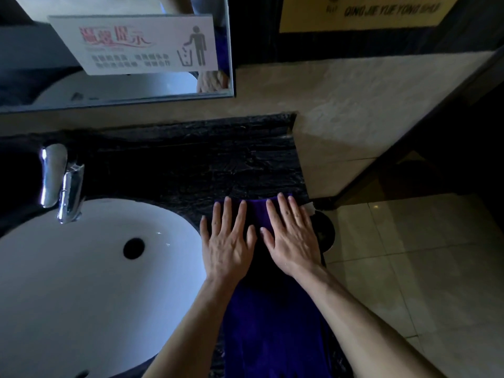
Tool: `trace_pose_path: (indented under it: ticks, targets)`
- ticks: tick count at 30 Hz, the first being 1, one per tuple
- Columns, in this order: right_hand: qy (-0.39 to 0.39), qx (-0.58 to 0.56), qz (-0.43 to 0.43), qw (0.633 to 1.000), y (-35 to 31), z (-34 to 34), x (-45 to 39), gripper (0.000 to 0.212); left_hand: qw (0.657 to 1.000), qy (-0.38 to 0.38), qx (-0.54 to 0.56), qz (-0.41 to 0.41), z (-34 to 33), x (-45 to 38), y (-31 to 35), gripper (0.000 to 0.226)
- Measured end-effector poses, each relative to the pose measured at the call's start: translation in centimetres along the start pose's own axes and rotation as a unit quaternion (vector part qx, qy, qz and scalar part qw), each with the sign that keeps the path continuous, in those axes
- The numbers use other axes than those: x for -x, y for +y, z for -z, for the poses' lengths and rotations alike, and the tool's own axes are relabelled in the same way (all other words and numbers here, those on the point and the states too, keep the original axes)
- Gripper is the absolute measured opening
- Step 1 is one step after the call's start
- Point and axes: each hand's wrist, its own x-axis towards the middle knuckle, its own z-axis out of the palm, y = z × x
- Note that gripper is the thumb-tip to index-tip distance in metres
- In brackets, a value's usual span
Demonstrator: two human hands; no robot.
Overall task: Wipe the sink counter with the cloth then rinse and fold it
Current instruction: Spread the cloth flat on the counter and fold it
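A dark purple cloth (272,317) lies as a long strip on the black stone counter (196,165), to the right of the white oval sink (81,282). My left hand (226,241) lies flat on the cloth's far left part, fingers straight and spread. Beside it, my right hand (291,236) presses flat on the far right part, fingers straight. The cloth's far edge shows just beyond my fingertips, and the strip runs back between my forearms toward the counter's front edge.
A chrome faucet (60,181) stands behind the sink at the left. A mirror (122,85) with a white notice sign (136,45) hangs on the beige wall. The counter ends at the right, with a tiled floor (409,255) and a dark round object (324,230) below.
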Motion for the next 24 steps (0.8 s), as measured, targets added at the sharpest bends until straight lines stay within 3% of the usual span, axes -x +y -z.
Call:
trace_pose_path:
  ticks: [14, 17, 19, 21, 24]
  targets:
    - [-0.025, 0.020, -0.028, 0.999, 1.1, 0.9, -9.1, 0.073, 1.000, -0.016, 0.007, -0.011, 1.0, -9.9, -0.3, 0.065]
    - [-0.061, 0.024, -0.023, 0.998, 0.9, 1.6, -9.8, 0.072, 0.999, -0.030, -0.004, -0.025, 1.2, -10.3, -0.4, 0.065]
    - [-0.063, 0.015, -0.029, 0.997, 0.5, 2.5, -9.0, 0.074, 0.998, -0.031, -0.012, -0.046, 1.7, -9.5, -0.5, 0.064]
    - [-0.009, -0.011, -0.034, 0.999, -0.4, 3.2, -6.5, 0.073, 0.999, 0.012, 0.011, -0.039, 2.4, -7.3, -0.4, 0.063]
    - [0.023, -0.038, -0.033, 0.998, -1.9, 2.5, 1.3, 0.068, 0.997, 0.048, 0.033, -0.045, 2.4, 1.0, 0.0, 0.062]
